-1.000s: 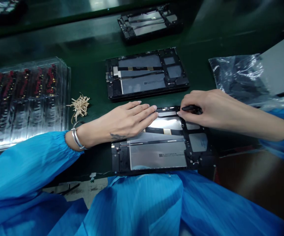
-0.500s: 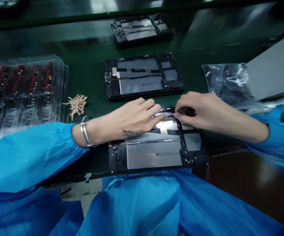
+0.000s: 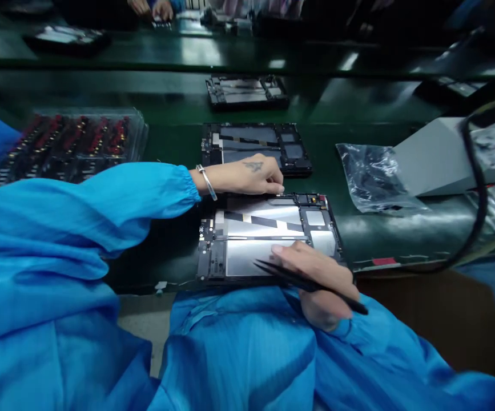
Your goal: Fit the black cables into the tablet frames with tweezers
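An opened tablet lies at the bench's near edge, its silver battery and dark ribbon cables exposed. My left hand is at the tablet's far edge, fingers curled and thumb pressed to them; whatever sits between the fingertips is too small to tell. Black tweezers are in my closed right hand, over the near right part of the tablet. Their tips point left above the battery, apparently apart from it. Behind my left hand sits a stack of similar opened tablets.
A clear plastic tray of red circuit boards stands at left. At right are a clear plastic bag, a pale box and a hanging dark cable. Another opened device lies farther back. A co-worker's hands show at the top.
The view has tilted up. My right hand with the tweezers has come from the tablet's far edge to its near right side. My left hand has drawn back to the far edge.
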Action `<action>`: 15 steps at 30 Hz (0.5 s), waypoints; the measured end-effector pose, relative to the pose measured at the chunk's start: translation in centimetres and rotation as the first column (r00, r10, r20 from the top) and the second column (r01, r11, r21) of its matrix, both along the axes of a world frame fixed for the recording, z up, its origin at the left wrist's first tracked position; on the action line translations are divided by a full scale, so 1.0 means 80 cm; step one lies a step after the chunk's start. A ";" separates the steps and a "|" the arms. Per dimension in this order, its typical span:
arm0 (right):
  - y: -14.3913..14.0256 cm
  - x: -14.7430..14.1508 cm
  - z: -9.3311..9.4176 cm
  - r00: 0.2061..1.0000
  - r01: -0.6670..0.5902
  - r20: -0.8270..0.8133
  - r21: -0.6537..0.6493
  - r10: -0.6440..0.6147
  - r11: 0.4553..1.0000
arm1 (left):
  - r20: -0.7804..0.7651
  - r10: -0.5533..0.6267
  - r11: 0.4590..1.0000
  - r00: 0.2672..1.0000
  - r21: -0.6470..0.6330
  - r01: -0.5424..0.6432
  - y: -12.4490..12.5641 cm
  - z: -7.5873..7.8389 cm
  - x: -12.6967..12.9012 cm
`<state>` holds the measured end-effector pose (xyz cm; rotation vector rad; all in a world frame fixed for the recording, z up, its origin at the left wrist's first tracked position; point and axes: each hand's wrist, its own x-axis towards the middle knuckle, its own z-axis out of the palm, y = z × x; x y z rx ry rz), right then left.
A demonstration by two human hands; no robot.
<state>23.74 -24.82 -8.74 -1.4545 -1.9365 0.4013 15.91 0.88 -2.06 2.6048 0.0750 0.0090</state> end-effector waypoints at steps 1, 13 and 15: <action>0.005 -0.001 0.002 0.991 0.071 -0.121 0.122 -0.056 0.990 | -0.022 0.010 0.999 1.000 -0.040 -0.011 0.002 0.005 -0.001; 0.024 0.019 0.020 0.980 -0.165 0.178 0.444 0.094 0.881 | -0.022 0.157 0.816 0.987 -0.560 -0.142 0.002 0.047 -0.023; 0.020 0.051 0.033 0.864 -0.323 0.499 0.436 0.073 0.840 | 0.022 0.190 0.777 0.981 -0.614 -0.137 -0.002 0.056 -0.027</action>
